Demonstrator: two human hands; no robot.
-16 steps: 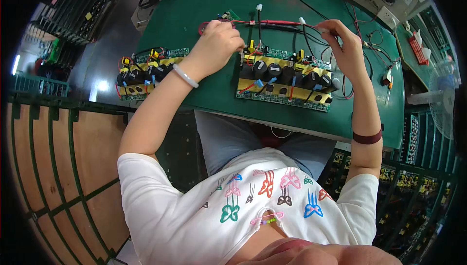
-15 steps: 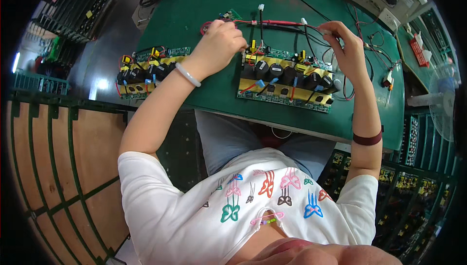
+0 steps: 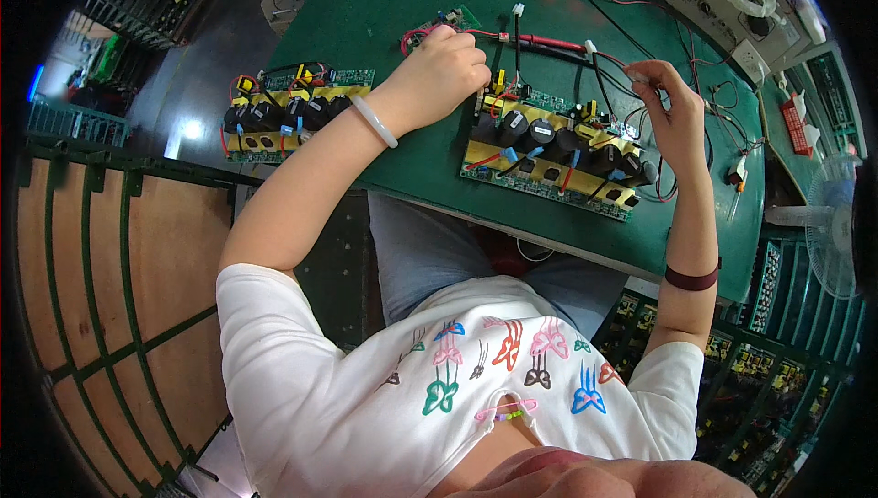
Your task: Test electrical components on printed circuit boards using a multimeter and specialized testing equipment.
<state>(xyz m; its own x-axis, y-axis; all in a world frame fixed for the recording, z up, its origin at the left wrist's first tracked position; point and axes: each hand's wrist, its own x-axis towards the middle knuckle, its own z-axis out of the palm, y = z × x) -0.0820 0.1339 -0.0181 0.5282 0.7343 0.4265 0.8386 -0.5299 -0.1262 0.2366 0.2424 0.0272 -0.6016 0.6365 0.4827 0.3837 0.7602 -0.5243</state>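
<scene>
A power circuit board (image 3: 560, 152) with black cylindrical capacitors, yellow transformers and gold-coloured metal strips lies on the green bench. At its far left corner is my left hand (image 3: 437, 79), fingers closed; whatever they hold is hidden under the hand. Beyond the far right corner, my right hand (image 3: 675, 107) pinches a small white connector (image 3: 638, 78) between thumb and finger. Two black leads rise from the board, one ending in a white plug (image 3: 519, 10). A red test probe (image 3: 547, 42) lies behind the board.
A similar board (image 3: 297, 114) lies to the left, a small green circuit board (image 3: 462, 17) behind my left hand. Wires tangle at the right near a white-and-orange connector (image 3: 737, 169). Instruments (image 3: 704, 4) stand at the back right, a fan (image 3: 830, 210) beyond the right edge.
The view has shifted and turned slightly, so the near board sits lower and further right. Both hands keep nearly the same places relative to that board, fingers still closed.
</scene>
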